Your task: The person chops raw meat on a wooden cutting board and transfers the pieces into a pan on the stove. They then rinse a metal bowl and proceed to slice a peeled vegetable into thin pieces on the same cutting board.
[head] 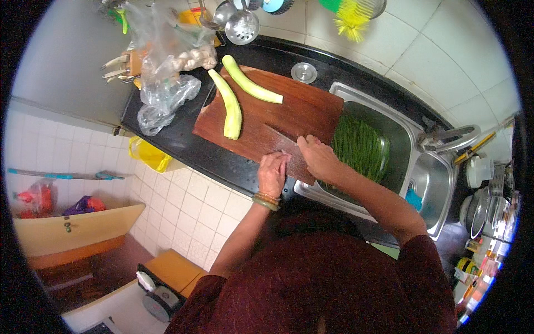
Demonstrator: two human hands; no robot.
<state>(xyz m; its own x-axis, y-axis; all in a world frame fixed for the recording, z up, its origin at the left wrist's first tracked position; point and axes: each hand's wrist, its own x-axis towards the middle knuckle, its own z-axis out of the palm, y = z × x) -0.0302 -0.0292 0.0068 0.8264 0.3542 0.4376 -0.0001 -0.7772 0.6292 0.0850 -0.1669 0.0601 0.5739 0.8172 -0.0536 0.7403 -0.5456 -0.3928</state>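
My right hand (318,156) is closed around the handle of a kitchen knife (280,135), its blade slanting over the wooden cutting board (302,100). My left hand (272,170), with bracelets at the wrist, rests fingers curled at the board's near edge. Its fingertips press on a small pinkish piece of food (286,155), mostly hidden, close beside the blade. Toward the board's left side lies a pale green peeled gourd (229,106) with a cut end. Another peeled gourd (252,88) lies behind it, its tip past the board's far edge.
To the right, a steel sink (398,112) holds long green vegetables (358,146) below a faucet (454,140). A glass lid (303,73) sits behind the board. Garlic bulbs (194,58), plastic bags (160,100) and a knife block (134,63) stand left. Ladles (243,27) hang behind.
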